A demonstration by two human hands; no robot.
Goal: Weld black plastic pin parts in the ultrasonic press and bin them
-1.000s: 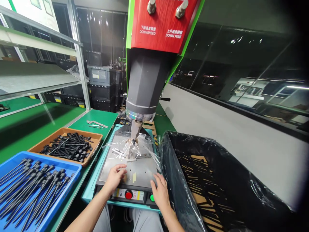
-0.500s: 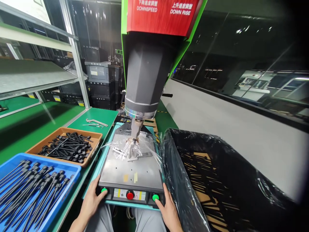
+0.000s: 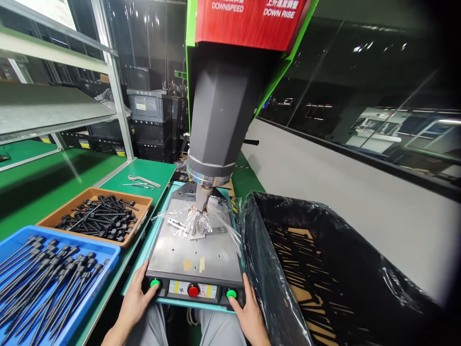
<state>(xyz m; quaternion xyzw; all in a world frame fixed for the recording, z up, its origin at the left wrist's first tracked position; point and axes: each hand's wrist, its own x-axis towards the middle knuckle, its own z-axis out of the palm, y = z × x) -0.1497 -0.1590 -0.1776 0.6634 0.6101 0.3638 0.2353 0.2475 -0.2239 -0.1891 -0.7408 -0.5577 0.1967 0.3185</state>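
My left hand (image 3: 136, 299) rests at the front left corner of a bench press machine's base, fingers stretched along its side and thumb on the left green button (image 3: 154, 282). At the other corner, my right hand (image 3: 251, 310) lies the same way, its thumb at the lower edge of the right green button (image 3: 231, 293). Between the buttons sits a red button (image 3: 193, 290). Above the metal plate (image 3: 169, 254) hangs the grey press head (image 3: 219, 115). Its narrow metal tip (image 3: 203, 197) reaches down to a fixture wrapped in clear film (image 3: 196, 222); the contact point is hard to make out.
On the left, a blue tray (image 3: 108, 242) holds long black stemmed parts, and a brown tray (image 3: 142, 226) holds shorter ones. A wrench (image 3: 144, 181) lies on the green table (image 3: 158, 168). A film-lined black bin (image 3: 257, 240) with dark thin parts stands right.
The press head's lower ring and tip sit slightly lower, closer to the film-wrapped fixture. My hands keep their places at the buttons. The camera view has shifted a little.
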